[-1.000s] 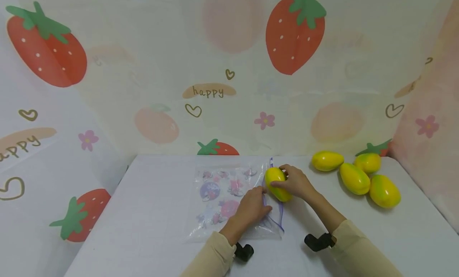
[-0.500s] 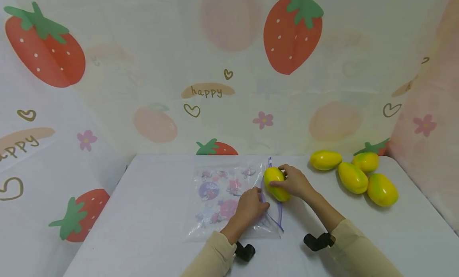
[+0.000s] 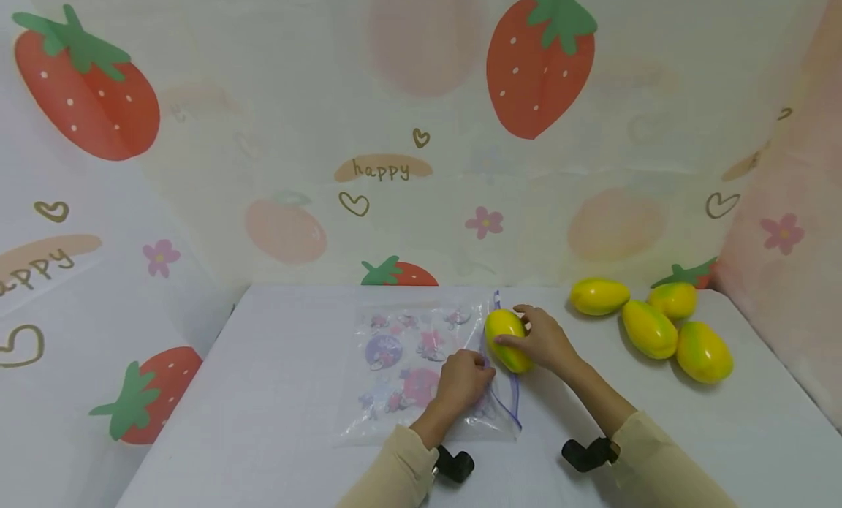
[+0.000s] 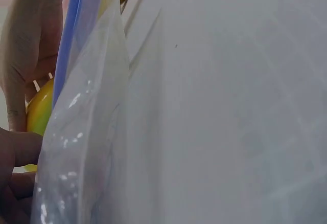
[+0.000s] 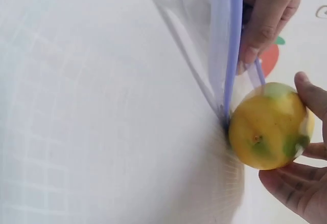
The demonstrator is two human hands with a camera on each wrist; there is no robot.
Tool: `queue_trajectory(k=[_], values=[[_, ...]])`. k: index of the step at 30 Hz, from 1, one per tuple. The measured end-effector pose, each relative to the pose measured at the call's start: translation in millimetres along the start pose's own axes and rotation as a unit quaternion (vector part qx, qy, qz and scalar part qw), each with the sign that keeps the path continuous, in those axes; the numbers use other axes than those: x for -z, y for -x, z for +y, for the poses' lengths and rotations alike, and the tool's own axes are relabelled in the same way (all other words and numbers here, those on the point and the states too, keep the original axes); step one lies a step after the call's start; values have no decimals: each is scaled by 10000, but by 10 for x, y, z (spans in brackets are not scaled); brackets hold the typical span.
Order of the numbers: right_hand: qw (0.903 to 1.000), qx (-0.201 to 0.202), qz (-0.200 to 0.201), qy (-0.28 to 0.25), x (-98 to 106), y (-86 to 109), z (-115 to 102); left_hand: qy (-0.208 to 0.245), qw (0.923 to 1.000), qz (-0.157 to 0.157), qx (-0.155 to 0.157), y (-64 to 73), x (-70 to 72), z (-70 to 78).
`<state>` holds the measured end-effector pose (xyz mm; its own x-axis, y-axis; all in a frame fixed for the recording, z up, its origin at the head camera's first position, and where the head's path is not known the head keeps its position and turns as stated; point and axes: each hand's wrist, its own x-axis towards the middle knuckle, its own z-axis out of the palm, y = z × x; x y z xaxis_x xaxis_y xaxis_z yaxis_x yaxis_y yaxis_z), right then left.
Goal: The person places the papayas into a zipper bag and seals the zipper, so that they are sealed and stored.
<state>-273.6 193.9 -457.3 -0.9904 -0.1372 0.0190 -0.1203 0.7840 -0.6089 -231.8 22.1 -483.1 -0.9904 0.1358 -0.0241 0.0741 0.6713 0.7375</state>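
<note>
The left hand (image 3: 463, 382) pinches the clear printed bag (image 3: 384, 380) at its purple-edged mouth; just beyond, to its right, the right hand (image 3: 547, 340) grips a yellow fruit (image 3: 503, 335) at that mouth, the fruit's long axis mostly near-to-far, far end leaning left; it is glossy, green-patched. Farther right lie four similar fruits (image 3: 647, 331).

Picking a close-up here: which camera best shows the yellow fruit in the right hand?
The right wrist: the yellow fruit looks large, its end facing the camera. Head shows it smaller, partly covered by the right hand; left wrist shows only a part beside the bag.
</note>
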Motion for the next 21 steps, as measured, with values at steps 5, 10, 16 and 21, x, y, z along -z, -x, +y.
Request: queue_trajectory(k=[5, 10, 16, 21], values=[[9995, 16, -50, -307, 19, 30, 28, -93, 9999, 71, -4, 4, -13, 10], [9966, -40, -507, -651, 86, 77, 52, -35, 9999, 90, -89, 15, -2, 39], [9946, 23, -766, -707, 137, 118, 86, -65, 9996, 204, -184, 42, 29, 91], [9942, 64, -837, -672, 154, 124, 84, -25, 9989, 275, -390, 51, 48, 91]])
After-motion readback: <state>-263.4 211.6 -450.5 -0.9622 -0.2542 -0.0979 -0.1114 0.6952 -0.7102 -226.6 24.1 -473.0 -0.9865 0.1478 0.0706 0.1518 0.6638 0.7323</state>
